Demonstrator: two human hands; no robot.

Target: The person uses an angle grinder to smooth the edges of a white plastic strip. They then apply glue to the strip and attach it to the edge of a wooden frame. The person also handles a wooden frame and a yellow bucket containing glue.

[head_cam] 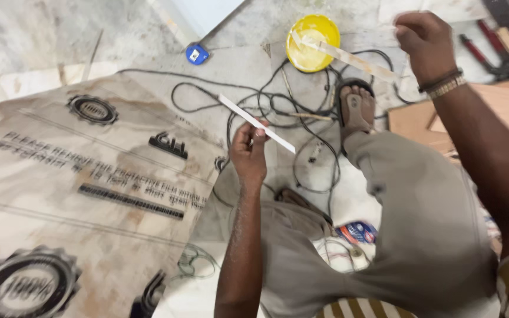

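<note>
I count two thin white flat strips: my left hand (248, 154) pinches one (256, 123), my right hand (425, 41) pinches the other (349, 57) above the one round yellow bowl (307, 47).

Glossy yellow plastic bowl (312, 42), matt cloth trousers (419, 224), polished, veined marble floor (25, 41).

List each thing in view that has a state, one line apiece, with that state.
Left hand: fingers pinched on a white strip.
White strip: held off the floor, slanting.
Right hand: raised, gripping the end of a glue-smeared strip.
Glue-smeared strip: held above the yellow bowl.
Yellow bowl: open, on the floor.
Black cables: loosely tangled.
Blue tape measure: lying on the floor.
Laminate sheet: flat, protective film on.
</note>
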